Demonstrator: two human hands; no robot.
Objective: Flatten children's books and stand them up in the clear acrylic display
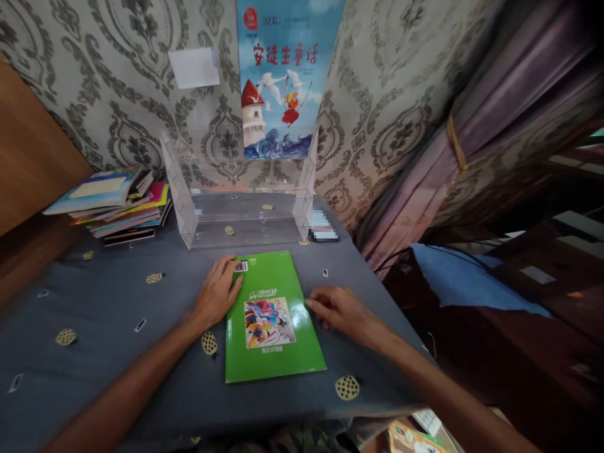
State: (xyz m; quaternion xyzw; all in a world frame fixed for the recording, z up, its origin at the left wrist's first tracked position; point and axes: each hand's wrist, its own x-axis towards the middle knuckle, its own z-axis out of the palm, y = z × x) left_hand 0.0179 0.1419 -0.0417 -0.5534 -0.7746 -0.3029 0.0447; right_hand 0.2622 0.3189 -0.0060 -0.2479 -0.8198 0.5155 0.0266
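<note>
A green book (271, 318) lies flat on the grey tablecloth (104, 352), its cover picture upside down to me. My left hand (218, 292) rests on the book's left edge near the top corner, fingers curled over it. My right hand (337, 308) touches the book's right edge with fingers bent. Behind the book stands a clear acrylic display rack (243, 189), and a blue picture book (283, 75) is propped upright in its top tier against the wall.
A stack of colourful books (117, 204) sits at the back left of the table. A wooden panel (28, 151) is at the far left. A curtain (462, 138) and a blue cloth (467, 280) lie to the right, past the table's edge.
</note>
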